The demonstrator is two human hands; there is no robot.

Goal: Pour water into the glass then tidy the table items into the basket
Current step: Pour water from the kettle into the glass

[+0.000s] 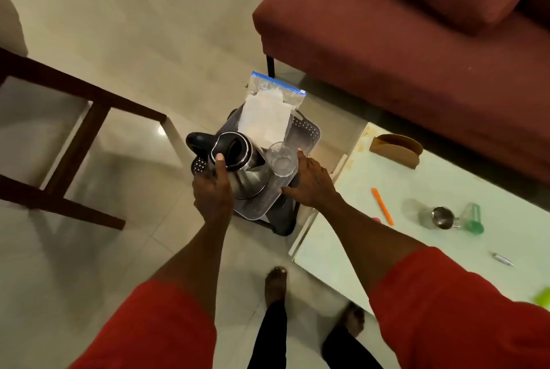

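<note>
A grey perforated basket (309, 130) is in front of me over the floor, beside the table's left end. In it stand a steel electric kettle (250, 172) with a black lid, an empty clear glass (281, 160) and a zip bag (268, 112) with white contents that sticks out at the far end. My left hand (212, 190) holds the basket's left side, its thumb lying on the kettle's lid rim and its fingers hidden underneath. My right hand (312, 181) holds the basket's right rim next to the glass. Something dark shows below the basket; I cannot tell whether the basket rests on it.
To the right is a white table (387, 234) with an orange pen (382, 206), a steel cup (443, 217), a green-tinted glass lying down (473, 220), a brown holder (395, 150) and a small metal piece (503, 259). A maroon sofa (416, 41) stands behind, a dark wooden frame (74, 130) at left.
</note>
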